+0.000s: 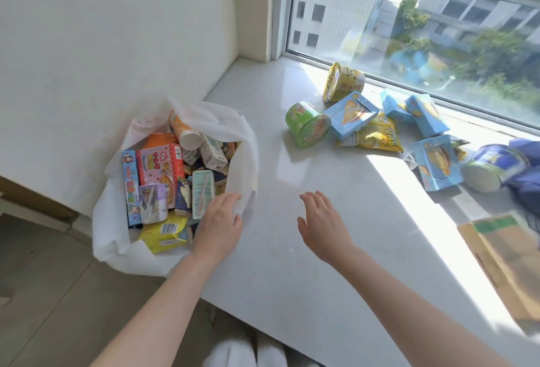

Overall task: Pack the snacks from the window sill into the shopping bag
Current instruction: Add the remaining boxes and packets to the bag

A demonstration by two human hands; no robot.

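Brightly sunlit through the window (423, 30), glaring white in a band across the right side of the sill (292, 249). Motion-blurred at the right edge, bowed toward corners.

An upper-floor room, likely in a home.
Plain white wall (117, 30), tiled floor (43, 279), and a wide pale window sill (292, 235) beneath a window (409, 30) facing buildings and treetops.
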